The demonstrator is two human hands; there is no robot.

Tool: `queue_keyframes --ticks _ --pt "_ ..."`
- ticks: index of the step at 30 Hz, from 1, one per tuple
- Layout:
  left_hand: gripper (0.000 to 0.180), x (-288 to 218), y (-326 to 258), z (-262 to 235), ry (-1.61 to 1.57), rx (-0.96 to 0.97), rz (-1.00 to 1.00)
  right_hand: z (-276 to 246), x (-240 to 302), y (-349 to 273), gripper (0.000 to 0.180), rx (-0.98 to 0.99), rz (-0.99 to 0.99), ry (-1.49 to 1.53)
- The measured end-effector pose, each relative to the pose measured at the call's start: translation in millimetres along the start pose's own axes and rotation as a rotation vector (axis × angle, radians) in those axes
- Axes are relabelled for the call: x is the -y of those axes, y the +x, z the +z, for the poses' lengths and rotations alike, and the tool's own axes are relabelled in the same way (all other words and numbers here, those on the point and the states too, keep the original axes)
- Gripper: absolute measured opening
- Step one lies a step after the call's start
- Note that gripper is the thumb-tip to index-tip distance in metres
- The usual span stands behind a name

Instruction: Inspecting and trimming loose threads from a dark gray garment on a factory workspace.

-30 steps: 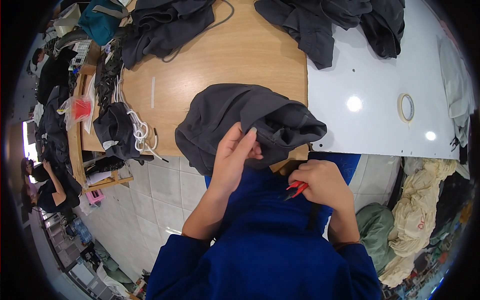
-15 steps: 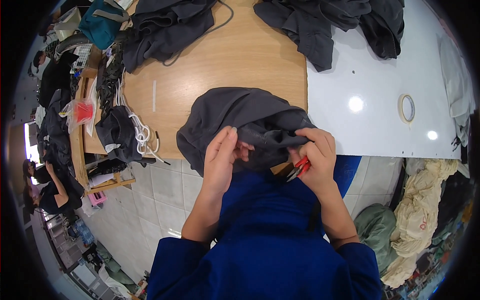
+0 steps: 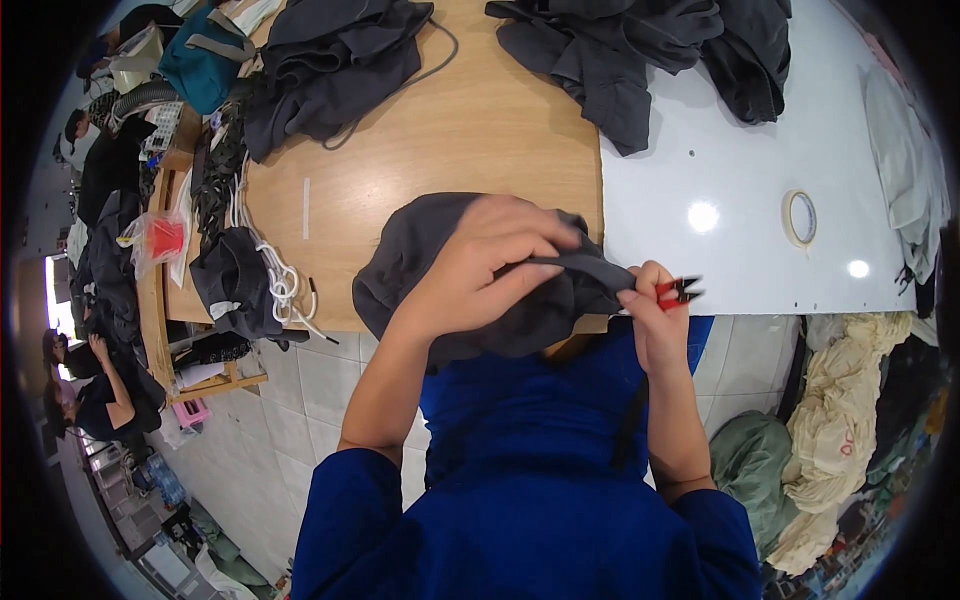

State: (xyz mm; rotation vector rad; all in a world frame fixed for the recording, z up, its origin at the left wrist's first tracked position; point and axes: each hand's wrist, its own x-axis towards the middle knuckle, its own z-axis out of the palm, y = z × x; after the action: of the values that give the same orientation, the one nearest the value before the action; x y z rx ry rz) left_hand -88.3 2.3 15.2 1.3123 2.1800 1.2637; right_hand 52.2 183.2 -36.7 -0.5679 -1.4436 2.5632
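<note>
Dark grey garment (image 3: 420, 235) lying bunched at near edge of wooden tabletop (image 3: 500, 150). My left hand (image 3: 485, 270) pinching folded strip, my right hand (image 3: 655, 310) closing on its other end, probably keeping it taut; right also gripping red-handled snips (image 3: 674, 303), blades pointing clear of cloth.

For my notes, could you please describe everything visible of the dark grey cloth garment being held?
The dark grey cloth garment looks soft and matte, bunched in a rounded heap over the front edge of the light wood table. The left hand and right hand pinch a narrow strip of it, stretched between them. Its type is unclear.
</note>
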Motion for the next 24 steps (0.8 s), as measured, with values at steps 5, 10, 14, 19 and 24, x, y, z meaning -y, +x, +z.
queue_keyframes --ticks 5,10,14,19,24 --pt "0.021 -6 -7 32 -0.832 -0.038 -0.438 11 2 8 0.024 -0.204 0.006 -0.094" --pt "0.018 -11 -11 43 -1.165 -0.29 -0.583 8 5 -4 0.006 -0.176 -0.445 -0.14" --pt "0.012 -21 -15 43 -1.264 -0.37 -0.573 17 8 -25 0.013 -0.001 -0.27 -0.2" --pt "0.007 -26 -19 49 -1.254 -0.389 -0.527 39 8 -22 0.021 -0.014 -0.244 -0.407" --pt "0.006 -23 -20 49 -1.311 -0.479 -0.467 39 20 -30 0.007 -0.055 -0.316 -0.454"
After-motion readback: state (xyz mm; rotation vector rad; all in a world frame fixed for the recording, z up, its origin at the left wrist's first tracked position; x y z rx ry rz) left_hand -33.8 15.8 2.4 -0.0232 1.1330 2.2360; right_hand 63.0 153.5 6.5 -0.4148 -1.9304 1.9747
